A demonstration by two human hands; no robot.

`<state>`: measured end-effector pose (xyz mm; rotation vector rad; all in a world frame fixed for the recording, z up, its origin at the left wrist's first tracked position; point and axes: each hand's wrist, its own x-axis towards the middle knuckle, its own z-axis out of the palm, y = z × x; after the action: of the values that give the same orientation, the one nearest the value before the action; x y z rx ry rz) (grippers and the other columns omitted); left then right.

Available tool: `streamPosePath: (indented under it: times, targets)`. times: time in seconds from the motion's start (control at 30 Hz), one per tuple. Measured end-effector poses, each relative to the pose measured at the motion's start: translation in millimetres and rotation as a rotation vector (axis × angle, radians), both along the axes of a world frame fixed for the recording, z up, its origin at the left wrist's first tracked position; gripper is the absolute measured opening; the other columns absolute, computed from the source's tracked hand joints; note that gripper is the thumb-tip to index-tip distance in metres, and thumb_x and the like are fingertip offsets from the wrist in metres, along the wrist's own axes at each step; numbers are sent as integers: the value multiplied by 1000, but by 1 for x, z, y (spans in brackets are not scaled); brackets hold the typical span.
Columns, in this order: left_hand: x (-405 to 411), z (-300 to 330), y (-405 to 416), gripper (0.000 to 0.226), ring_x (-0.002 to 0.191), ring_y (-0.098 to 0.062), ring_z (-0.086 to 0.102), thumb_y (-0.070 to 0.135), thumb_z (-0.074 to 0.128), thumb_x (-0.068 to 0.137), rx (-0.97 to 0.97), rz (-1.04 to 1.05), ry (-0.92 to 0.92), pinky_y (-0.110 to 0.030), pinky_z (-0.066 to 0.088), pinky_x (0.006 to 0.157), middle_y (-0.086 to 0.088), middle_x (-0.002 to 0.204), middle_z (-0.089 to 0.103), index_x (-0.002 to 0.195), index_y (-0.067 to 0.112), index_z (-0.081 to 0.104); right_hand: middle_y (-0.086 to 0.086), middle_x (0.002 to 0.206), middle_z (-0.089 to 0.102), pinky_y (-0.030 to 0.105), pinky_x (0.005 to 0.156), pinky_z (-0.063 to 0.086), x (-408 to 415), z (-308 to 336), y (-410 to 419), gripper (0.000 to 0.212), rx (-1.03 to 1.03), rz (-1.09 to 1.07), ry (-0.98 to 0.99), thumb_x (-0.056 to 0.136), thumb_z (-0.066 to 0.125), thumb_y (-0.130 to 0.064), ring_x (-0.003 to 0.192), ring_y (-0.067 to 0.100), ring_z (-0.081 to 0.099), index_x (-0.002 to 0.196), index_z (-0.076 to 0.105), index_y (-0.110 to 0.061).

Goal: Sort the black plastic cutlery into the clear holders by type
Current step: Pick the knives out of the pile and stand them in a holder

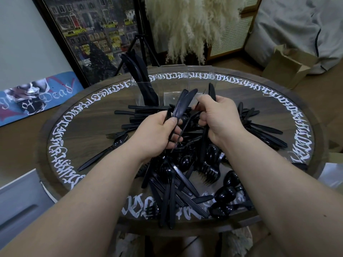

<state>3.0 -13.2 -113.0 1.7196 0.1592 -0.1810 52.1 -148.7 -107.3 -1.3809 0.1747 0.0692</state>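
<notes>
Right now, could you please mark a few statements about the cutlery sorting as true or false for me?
1. The left hand holds black knives. True.
2. The right hand is flat on the table. False: its fingers are curled round cutlery.
3. The leftmost clear holder already has black cutlery standing in it. True.
4. All the cutlery is sorted. False: a loose pile still covers the table.
5. The table is square. False: it is round, with white lettering around its rim.

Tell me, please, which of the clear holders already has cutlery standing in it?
The leftmost clear holder, at the table's far side: black knives stand upright in it. The compartments to its right look empty.
</notes>
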Motion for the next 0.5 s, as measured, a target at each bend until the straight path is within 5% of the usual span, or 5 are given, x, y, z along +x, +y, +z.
streamPosePath:
  times: [0.17, 0.3, 0.5]
  targets:
    - [-1, -1, 2, 23, 65, -11, 64, 23, 41, 102, 30, 25, 4, -23, 51, 56, -1, 75, 52, 89, 17, 58, -4, 52, 42, 19, 40, 28, 0, 3, -4, 14, -86, 12, 7, 89, 52, -12, 41, 7, 35, 75, 52, -14]
    - [0, -1, 4, 24, 63, -10, 61, 24, 42, 101, 104, 29, -27, -25, 49, 57, 1, 72, 53, 89, 16, 61, 0, 62, 42, 23, 45, 46, -1, 2, -1, 13, -14, 46, 69, 92, 46, -12, 53, 12, 48, 83, 55, -11]
    - [0, 1, 0, 21, 53, -6, 54, 20, 45, 100, 103, 7, -45, -23, 45, 53, 3, 66, 53, 89, 13, 62, 1, 63, 41, 20, 38, 22, -3, 6, 1, 12, 79, 128, 43, 93, 49, -15, 40, 9, 28, 81, 50, -13]
